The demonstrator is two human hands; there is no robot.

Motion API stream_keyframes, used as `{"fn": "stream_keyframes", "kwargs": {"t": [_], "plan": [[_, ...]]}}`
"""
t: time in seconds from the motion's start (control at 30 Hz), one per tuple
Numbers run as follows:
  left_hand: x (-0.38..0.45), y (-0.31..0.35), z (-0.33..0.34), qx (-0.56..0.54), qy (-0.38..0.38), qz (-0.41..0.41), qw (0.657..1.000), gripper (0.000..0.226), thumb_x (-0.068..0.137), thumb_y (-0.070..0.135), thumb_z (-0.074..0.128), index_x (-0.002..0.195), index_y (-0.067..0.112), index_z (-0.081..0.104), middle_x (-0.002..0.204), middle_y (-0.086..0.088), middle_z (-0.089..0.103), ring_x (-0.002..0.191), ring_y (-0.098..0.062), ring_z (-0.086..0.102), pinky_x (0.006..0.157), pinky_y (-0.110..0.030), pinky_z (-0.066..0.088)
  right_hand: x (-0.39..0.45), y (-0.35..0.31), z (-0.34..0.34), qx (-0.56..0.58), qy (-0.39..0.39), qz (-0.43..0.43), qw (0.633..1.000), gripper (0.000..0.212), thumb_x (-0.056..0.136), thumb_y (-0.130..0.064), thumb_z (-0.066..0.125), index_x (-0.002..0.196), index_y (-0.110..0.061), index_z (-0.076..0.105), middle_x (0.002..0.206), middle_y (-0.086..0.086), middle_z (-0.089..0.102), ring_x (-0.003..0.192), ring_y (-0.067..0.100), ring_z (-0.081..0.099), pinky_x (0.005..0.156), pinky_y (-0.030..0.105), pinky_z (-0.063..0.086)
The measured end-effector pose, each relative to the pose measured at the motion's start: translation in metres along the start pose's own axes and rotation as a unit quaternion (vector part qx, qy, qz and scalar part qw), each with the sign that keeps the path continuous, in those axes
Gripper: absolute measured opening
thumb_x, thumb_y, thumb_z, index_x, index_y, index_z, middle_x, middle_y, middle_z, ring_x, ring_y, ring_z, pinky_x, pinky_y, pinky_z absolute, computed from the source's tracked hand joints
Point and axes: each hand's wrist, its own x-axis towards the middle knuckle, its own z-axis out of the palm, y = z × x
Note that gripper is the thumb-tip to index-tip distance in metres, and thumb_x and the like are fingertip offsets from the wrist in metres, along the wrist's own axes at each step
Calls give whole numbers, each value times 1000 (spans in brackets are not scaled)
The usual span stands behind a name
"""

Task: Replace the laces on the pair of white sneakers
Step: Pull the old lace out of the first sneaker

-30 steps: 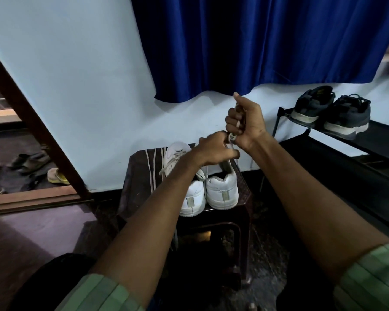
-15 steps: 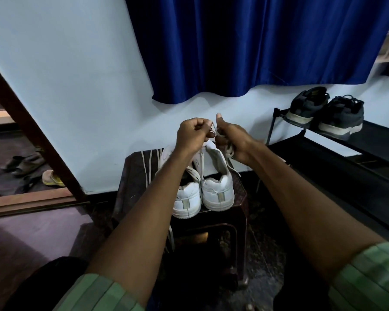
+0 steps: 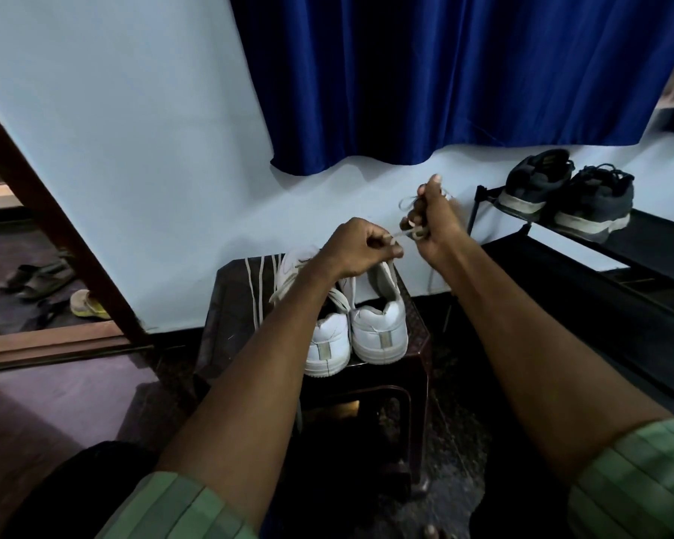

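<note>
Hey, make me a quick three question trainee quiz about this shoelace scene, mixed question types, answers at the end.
1. True or false: the white sneakers stand on the shoe rack.
2. The right hand grips: A) a sandal B) a white lace C) the curtain?
3. Fill in: loose laces lie on the stool, to the ___ of the sneakers.

Key: 1 false; 2 B; 3 left.

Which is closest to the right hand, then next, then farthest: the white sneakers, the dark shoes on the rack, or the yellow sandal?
1. White sneakers, just below the right hand.
2. Dark shoes, off to its right on the rack.
3. Yellow sandal, far left by the doorway.
</note>
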Motion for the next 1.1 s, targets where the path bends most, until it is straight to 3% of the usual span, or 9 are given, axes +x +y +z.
{"fn": "stream_keyframes", "kwargs": {"t": [0.1, 0.2, 0.33, 0.5, 0.63, 0.8, 0.9, 1.0, 1.1], "plan": [[3, -1, -1, -68, 151, 2, 986, 16, 91, 29, 81, 91, 13, 84, 76, 6, 78, 71, -5, 73, 75, -27, 58, 0, 14, -9, -244, -128, 63, 959, 71, 94, -79, 43, 94, -13, 69, 79, 6, 57, 68, 18, 50, 75, 38, 46], [7, -4, 3, -74, 195, -28, 978, 12, 88, 11, 76, 93, 18, 85, 82, 4, 80, 78, -11, 78, 80, -35, 64, -8, 28, -4, -261, -273, 140, 915, 79, 88, -82, 48, 116, -11, 71, 106, 15, 69, 93, 27, 65, 88, 42, 51], [15, -11, 14, -55, 213, -50, 974, 18, 91, 10, 70, 97, 19, 84, 87, 4, 81, 81, -12, 77, 80, -39, 65, -10, 42, 1, -316, -169, 66, 931, 61, 106, -57, 43, 102, -3, 72, 76, 9, 68, 62, 15, 61, 56, 27, 48], [17, -11, 14, 49, 199, -85, 975, 26, 91, 7, 64, 102, 22, 81, 108, 5, 79, 103, -13, 72, 96, -26, 53, 12, 78, -8, -380, -10, 17, 925, 55, 111, -40, 42, 69, -13, 64, 87, 16, 65, 86, 27, 61, 78, 34, 45], [12, -26, 4, 84, 184, -139, 970, 34, 89, 4, 57, 102, 22, 83, 115, 3, 78, 114, -17, 68, 97, -24, 49, 9, 89, -1, -400, -21, 14, 916, 50, 111, -36, 39, 109, -2, 77, 114, 21, 73, 104, 31, 65, 83, 28, 41], [2, -35, -9, 97, 181, -153, 967, 34, 88, 3, 58, 99, 23, 83, 114, 4, 78, 113, -16, 68, 95, -23, 49, 6, 102, 18, -400, -50, 6, 915, 45, 109, -33, 42, 110, -4, 76, 108, 18, 73, 104, 32, 66, 87, 34, 48], [-1, -41, -14, 97, 181, -148, 968, 35, 88, 3, 58, 97, 23, 84, 113, 5, 79, 113, -15, 68, 95, -21, 48, 3, 105, 23, -435, -54, -18, 899, 27, 106, -31, 49, 111, -6, 59, 103, 9, 62, 99, 27, 59, 79, 30, 39], [-3, -40, -15, 100, 171, -134, 971, 33, 88, 2, 58, 97, 22, 84, 111, 4, 79, 109, -14, 69, 89, -17, 45, 7, 103, 25, -465, -52, -23, 883, 37, 100, -33, 58, 129, -11, 50, 116, 12, 65, 109, 29, 59, 92, 35, 45], [-3, -41, -14, 103, 166, -116, 974, 33, 88, 2, 58, 96, 20, 84, 109, 4, 80, 108, -14, 70, 88, -18, 46, 15, 105, 20, -529, -68, -40, 845, 33, 96, -37, 59, 88, -6, 69, 96, 18, 70, 97, 31, 65, 81, 36, 47]]}}
